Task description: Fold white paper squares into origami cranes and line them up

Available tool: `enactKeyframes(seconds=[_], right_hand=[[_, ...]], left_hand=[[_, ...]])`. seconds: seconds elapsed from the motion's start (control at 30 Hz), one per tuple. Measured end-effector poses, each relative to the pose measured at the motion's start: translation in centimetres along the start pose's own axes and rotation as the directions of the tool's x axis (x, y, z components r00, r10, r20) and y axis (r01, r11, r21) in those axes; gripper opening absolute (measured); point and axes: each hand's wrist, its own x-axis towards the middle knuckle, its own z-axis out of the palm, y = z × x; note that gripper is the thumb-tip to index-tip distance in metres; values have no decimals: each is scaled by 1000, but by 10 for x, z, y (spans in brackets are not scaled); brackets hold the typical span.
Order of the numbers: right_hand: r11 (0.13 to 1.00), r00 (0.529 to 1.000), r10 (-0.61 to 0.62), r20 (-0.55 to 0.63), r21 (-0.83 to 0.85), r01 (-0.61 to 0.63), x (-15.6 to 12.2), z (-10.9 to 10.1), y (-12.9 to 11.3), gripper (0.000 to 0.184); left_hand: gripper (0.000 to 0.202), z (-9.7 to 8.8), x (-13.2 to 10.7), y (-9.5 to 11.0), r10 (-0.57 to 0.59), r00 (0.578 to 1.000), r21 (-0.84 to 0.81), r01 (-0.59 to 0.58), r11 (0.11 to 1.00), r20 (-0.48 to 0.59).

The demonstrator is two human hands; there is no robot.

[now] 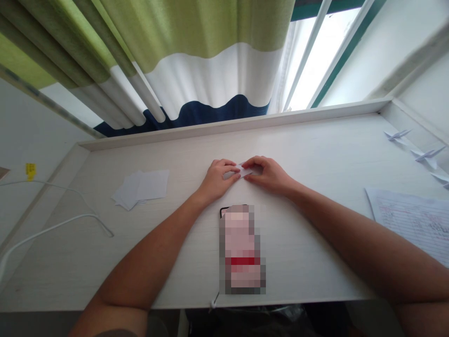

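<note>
A small folded piece of white paper is held between my two hands, a little above or on the desk at its middle. My left hand pinches its left end with thumb and fingers. On the right end, my right hand grips the paper in the same way, fingertips close to the left ones. The fingers hide part of the folds. Nearer to me, below the hands, lies a phone whose screen is blurred out.
Loose white paper sheets lie in a pile at the left. Folded paper figures stand along the right edge, above a lined, written sheet. A white cable crosses the left side. Behind the desk's raised back edge hangs a curtain.
</note>
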Motion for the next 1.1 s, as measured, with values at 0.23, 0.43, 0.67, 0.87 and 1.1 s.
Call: enactKeyframes(seconds=[0.23,0.43,0.67,0.87,1.1], right_hand=[[1000,1000,-5,-17,11,6,0,2,-1,30],[1000,1000,-3,-22,3,3,0,2,-1,32],[1000,999,-5,-32,-8,5,1,3,-2,28],[1000,1000,-3,-31,2,3,1,4,0,31],[1000,999,-8,-32,-2,8,2,5,2,27]], left_hand=[[16,0,-1,2,5,1000,-1,-5,1000,-13],[13,1,-1,2,13,1000,7,-13,1000,-27],[7,2,-2,3,42,999,56,-40,998,-35],[15,2,-4,7,66,998,120,-63,991,-21],[10,4,-5,8,74,996,145,-67,987,-50]])
